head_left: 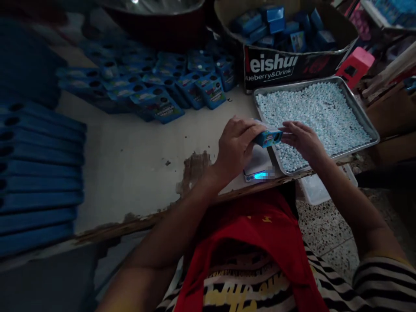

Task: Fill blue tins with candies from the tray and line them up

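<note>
My left hand (235,141) is closed around a small blue carton (269,138), held tilted above a small scale (257,164) with a lit blue display. At the carton's right end is my right hand (302,138), its fingers stretched out and apart, the tips touching or very near the box. Whether anything small lies between those fingers is hard to make out. Below and beyond the right hand, a metal tray (373,138) holds a layer of small pale blue and white pieces that look like candies.
Several blue cartons (159,104) stand at the table's back. Flat blue cartons (39,173) are stacked at left. An open cardboard box (250,65) holds more blue packs, beside a pink object (357,65). A large bowl (162,21) stands behind. The table edge (130,223) is worn.
</note>
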Available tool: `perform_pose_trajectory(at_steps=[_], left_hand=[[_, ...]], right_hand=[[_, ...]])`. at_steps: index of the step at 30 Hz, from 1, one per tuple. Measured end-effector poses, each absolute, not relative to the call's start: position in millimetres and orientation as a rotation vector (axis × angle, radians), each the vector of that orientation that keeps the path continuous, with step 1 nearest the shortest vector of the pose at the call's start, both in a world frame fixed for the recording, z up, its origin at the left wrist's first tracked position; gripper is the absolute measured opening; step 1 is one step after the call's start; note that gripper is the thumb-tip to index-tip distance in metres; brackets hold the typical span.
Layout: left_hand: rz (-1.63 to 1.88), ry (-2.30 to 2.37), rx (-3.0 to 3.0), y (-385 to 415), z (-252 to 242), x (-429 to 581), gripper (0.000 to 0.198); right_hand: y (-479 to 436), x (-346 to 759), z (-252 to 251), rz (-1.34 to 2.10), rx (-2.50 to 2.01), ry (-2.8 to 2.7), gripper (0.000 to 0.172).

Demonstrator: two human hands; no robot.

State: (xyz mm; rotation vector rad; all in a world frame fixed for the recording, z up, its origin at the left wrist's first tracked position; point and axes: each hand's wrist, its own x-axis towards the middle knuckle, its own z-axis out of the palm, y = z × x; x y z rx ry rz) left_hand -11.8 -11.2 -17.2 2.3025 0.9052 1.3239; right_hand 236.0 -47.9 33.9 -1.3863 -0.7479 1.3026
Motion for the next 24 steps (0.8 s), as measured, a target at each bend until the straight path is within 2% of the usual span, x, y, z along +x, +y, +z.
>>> perform_pose_trajectory(at_steps=[4, 10, 13, 16, 20, 22, 24], left_hand=[[1.427, 0.844, 2.440, 6.8, -12.2, -1.4, 0.028], [1.304, 1.049, 2.357, 4.0, -42.5, 4.3, 0.033], [1.340, 1.005, 2.303, 2.0, -45.6, 6.2, 0.033], [1.329, 1.069, 2.041, 1.2, -41.0, 9.9, 0.028], [1.192, 1.080, 1.322, 0.0, -31.5, 2.5, 0.064], [1.199, 0.979, 1.119, 12.7, -26.0, -20.6, 0.071], [1.306, 0.967, 1.111, 33.9, -13.2, -66.4, 0.073]], right_hand=[[-50.0, 216.9, 34.6, 1.615, -1.177, -0.400, 0.022], [-53.9, 220.1, 35.3, 1.671, -1.138, -0.292, 0.025], [-51.1, 229.8, 25.2, 1.625, -1.201, -0.375, 0.017], [-52.7, 244.5, 17.7, 1.348, -1.417, -0.817, 0.004], [-57.2, 268.3, 15.2, 0.303, -1.822, -1.615, 0.033], [-44.1, 278.7, 10.2, 0.146, -1.817, -1.772, 0.039], [-20.6, 281.0, 4.8, 0.207, -1.758, -1.824, 0.035]])
